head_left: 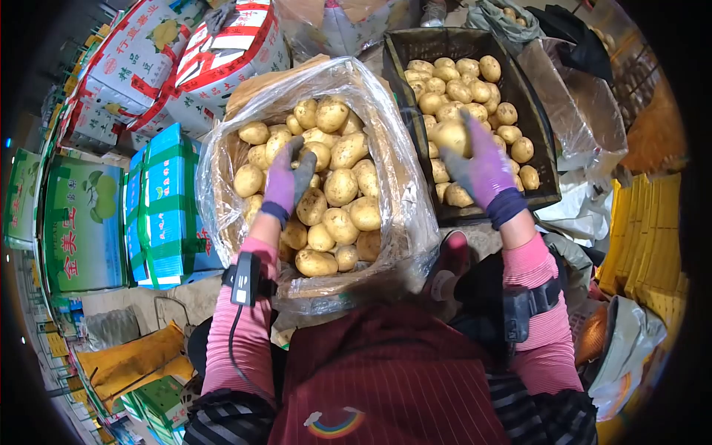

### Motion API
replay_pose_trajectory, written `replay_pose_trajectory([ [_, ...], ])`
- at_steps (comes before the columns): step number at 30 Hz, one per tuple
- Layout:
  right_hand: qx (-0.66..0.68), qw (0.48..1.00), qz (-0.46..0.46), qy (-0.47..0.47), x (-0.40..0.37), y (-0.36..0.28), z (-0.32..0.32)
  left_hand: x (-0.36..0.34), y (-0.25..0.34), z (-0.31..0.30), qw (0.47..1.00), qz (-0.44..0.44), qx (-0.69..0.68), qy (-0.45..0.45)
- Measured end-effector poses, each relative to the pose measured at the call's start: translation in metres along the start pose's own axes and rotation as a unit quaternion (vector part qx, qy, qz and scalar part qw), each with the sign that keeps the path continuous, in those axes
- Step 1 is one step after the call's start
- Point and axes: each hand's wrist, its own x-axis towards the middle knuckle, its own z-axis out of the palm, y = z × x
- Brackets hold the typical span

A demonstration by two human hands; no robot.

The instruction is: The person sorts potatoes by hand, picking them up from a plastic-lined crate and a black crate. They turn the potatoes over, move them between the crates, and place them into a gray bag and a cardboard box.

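Observation:
My left hand (285,179), in a purple glove with grey fingers, is over the potatoes in the plastic-lined cardboard box (400,193). Its fingers and thumb are closed about a potato (319,154) near the box's middle. A similar glove covers my right hand (486,163), above the dark plastic crate (545,159) to the right. Between its thumb and fingers sits a larger potato (450,139), held over the others. Several potatoes lie in both containers.
Blue cartons with green tape (159,208) stand left of the box. White cartons with red tape (122,63) are stacked behind them. A clear plastic-lined box (578,104) adjoins the crate, and yellow crates (641,237) stand at the far right.

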Motion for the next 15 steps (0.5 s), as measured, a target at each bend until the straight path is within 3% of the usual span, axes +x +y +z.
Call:
replay_pose_trajectory([
  [1,-0.047,0.998,0.007,0.029,0.007,0.005,-0.010,0.018,-0.016,0.002,1.000,-0.002,0.001,-0.005],
  [3,-0.086,0.992,-0.042,0.078,0.014,0.009,-0.007,0.042,-0.033,0.011,0.957,0.107,0.261,-0.062],
  [4,-0.041,0.998,-0.033,0.046,0.014,0.005,-0.004,0.051,-0.043,0.022,0.938,0.085,0.317,-0.109],
  [6,0.046,0.998,-0.012,-0.037,0.010,-0.011,0.003,0.061,-0.042,0.031,0.940,0.062,0.309,-0.130],
  [9,0.048,0.993,-0.031,-0.105,0.005,-0.017,0.014,0.060,-0.044,0.028,0.941,0.050,0.308,-0.128],
  [10,0.049,0.993,-0.031,-0.103,0.004,-0.018,0.015,0.060,-0.045,0.019,0.975,0.004,0.179,-0.134],
  [12,0.075,0.987,-0.042,-0.138,-0.001,-0.019,0.019,0.058,-0.060,0.008,0.990,-0.057,-0.058,-0.118],
  [15,0.087,0.982,-0.064,-0.158,-0.008,-0.019,0.025,0.047,-0.086,-0.015,0.980,-0.072,-0.128,-0.135],
])
